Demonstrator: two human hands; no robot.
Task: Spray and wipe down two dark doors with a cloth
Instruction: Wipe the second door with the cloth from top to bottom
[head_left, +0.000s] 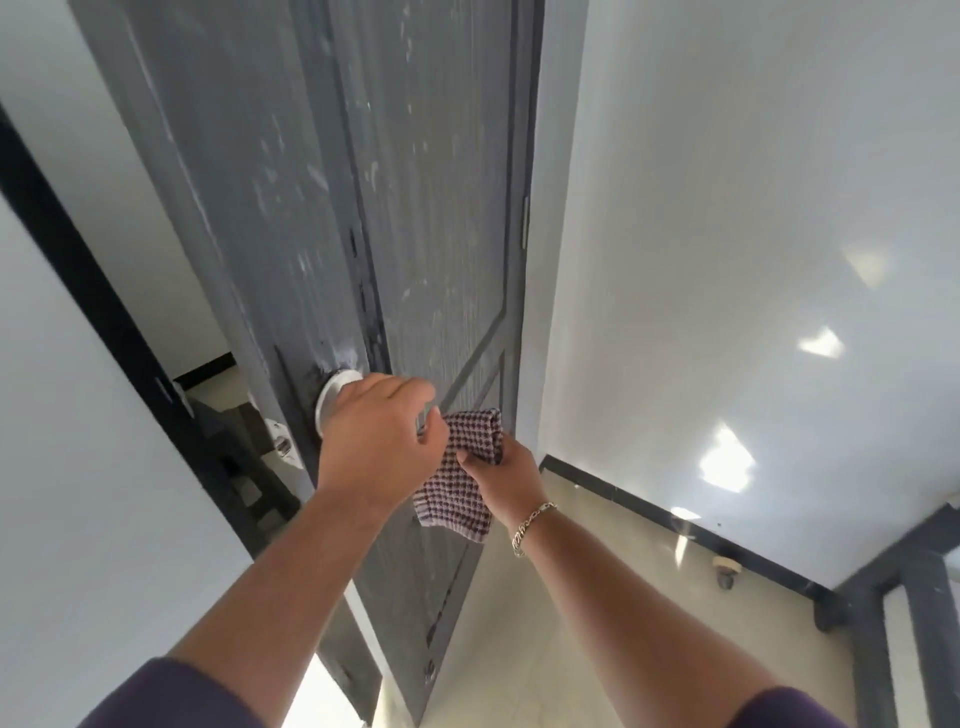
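A: Hands?
B: Left hand (376, 436) wrapped round the knob (332, 397) on the door (426, 234), which stands ajar. Right hand (506, 475) grips the cloth (462, 480).
A: Cloth where?
B: Just beside the left hand, near the door's lower panel; contact unclear.

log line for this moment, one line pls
left hand: grips door knob | right hand: holds checked cloth beside dark door | door: ajar, pale streaks on panel
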